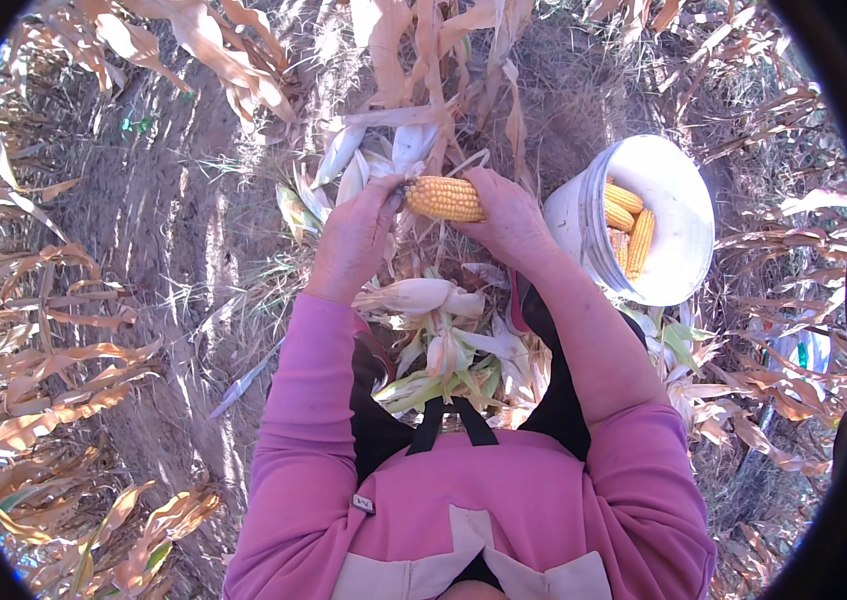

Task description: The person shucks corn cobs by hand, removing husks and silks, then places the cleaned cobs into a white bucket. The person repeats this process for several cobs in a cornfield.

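While the ground point(153, 260) spreads beneath, a bucket point(683, 245) on the right holds cobs point(640, 245), and husks point(413, 298) lie to its left. The left hand point(355, 238) and right hand point(505, 218) share the grip on one ear point(443, 199), crosswise left of the bucket: the left pinches its dark end, the right wraps the other, though exact contact is partly hidden. It should be light, stiff, knobbly rather than slippery; both ends offer good hold.

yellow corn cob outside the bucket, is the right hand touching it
Touching: head view shows the right hand gripping the corn cob at its right end.
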{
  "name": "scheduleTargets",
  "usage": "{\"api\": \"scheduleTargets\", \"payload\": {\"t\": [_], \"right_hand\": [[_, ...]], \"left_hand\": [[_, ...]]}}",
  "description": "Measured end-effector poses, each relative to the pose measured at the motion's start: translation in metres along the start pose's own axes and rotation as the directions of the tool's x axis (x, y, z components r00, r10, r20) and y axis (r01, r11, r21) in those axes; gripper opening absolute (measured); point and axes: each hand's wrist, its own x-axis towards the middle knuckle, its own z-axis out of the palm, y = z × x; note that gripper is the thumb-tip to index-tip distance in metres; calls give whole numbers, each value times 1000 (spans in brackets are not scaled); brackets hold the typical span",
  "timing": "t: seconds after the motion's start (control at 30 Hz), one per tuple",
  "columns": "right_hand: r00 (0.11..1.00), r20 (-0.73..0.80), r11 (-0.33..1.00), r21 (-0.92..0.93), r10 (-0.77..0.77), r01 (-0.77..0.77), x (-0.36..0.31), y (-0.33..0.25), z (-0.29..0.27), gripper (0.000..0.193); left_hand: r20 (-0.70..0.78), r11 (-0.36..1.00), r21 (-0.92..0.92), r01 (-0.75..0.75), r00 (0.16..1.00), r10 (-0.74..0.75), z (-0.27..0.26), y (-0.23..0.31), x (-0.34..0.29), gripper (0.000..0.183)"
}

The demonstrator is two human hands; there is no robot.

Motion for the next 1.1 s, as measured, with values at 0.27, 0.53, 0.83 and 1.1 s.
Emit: {"api": "scheduleTargets", "payload": {"t": [0.27,0.53,0.83,1.1], "right_hand": [[997,67,1000,-7,-28,28,-1,9,1,40],[995,100,1000,-9,-6,7,-2,1,-3,40],[985,157,993,105,-64,48,-4,6,-7,39],[978,202,996,90,-44,26,-4,10,-7,42]], "left_hand": [[32,962,266,-67,998,61,-1,-2,-1,19],[-11,960,277,-32,999,36,2,0,2,16],[59,996,-57,69,996,-66,-3,-3,3,15],[106,953,-218,211,976,-192,3,-9,3,18]]}}
